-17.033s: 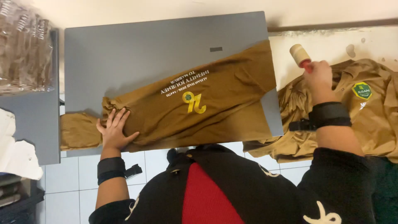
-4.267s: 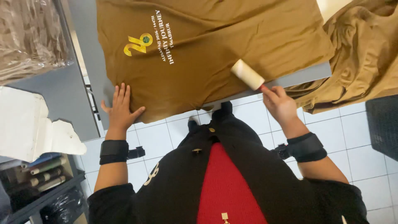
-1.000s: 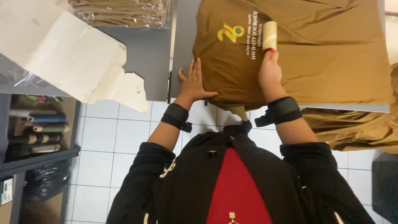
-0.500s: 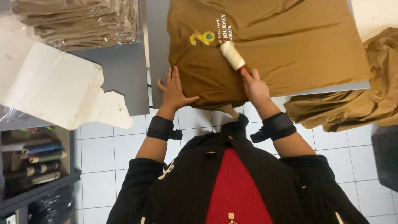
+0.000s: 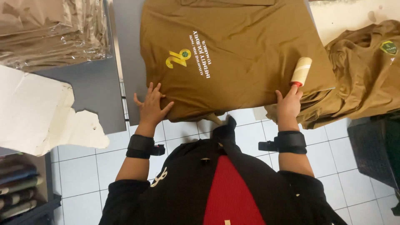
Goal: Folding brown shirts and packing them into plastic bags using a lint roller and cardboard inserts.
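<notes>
Two hands work a brown shirt (image 5: 241, 54) at the grey surface's (image 5: 125, 62) near edge. Left hand (image 5: 151, 106) lies open, flat on it. Right hand (image 5: 288, 104) grips a lint roller (image 5: 301, 71).

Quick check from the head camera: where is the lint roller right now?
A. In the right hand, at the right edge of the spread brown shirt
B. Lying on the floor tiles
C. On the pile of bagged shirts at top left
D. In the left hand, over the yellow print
A: the right hand grips the lint roller by its red handle at the brown shirt's right edge, while the left hand lies flat on the shirt's near edge.
</notes>
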